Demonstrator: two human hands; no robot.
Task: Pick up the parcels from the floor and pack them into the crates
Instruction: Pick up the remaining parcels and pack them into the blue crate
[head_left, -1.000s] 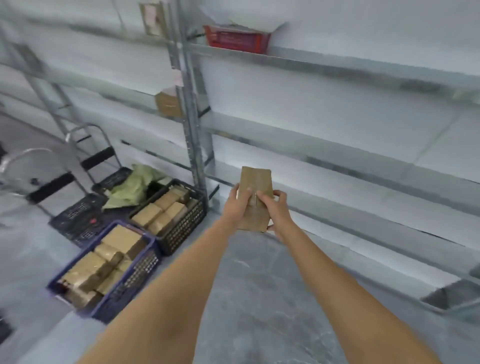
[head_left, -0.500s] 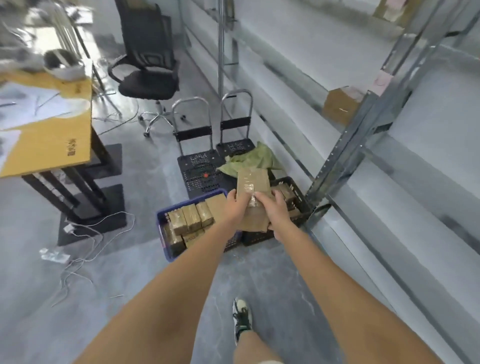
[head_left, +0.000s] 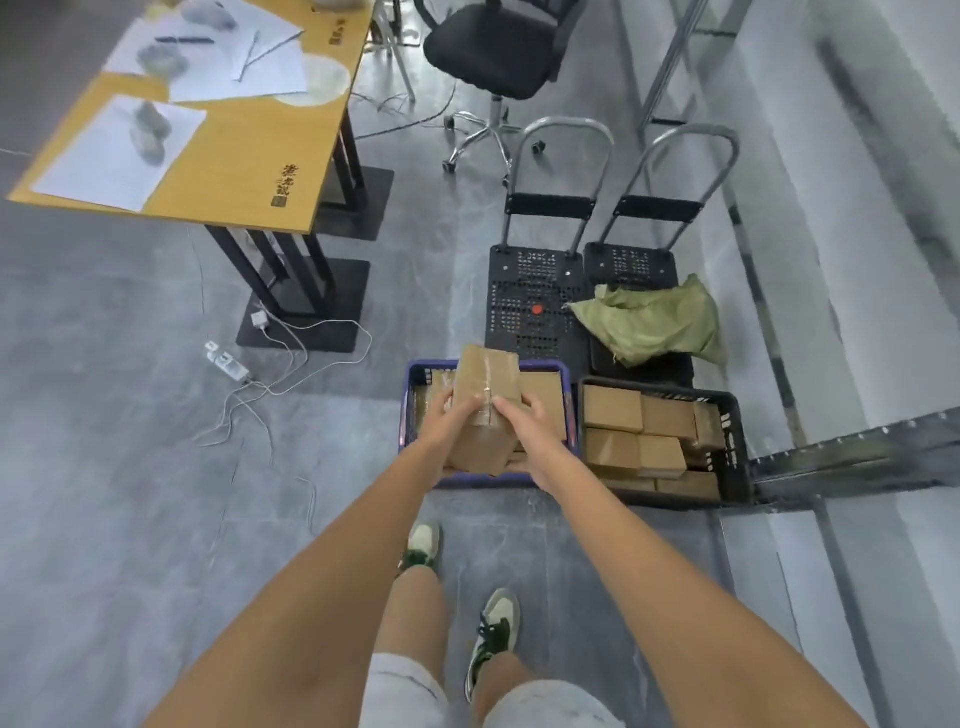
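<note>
Both hands, left (head_left: 448, 422) and right (head_left: 524, 423), grip one parcel (head_left: 485, 387) over the blue crate (head_left: 415, 374); next, lower it into a gap.

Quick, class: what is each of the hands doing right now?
Left hand: holding the brown parcel by its left side, over the blue crate.
Right hand: holding the same parcel by its right side.

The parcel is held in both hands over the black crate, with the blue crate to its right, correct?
Not quite. The head view shows the parcel, held by the left hand and right hand, over the blue crate; the black crate is the one to its right.
</note>
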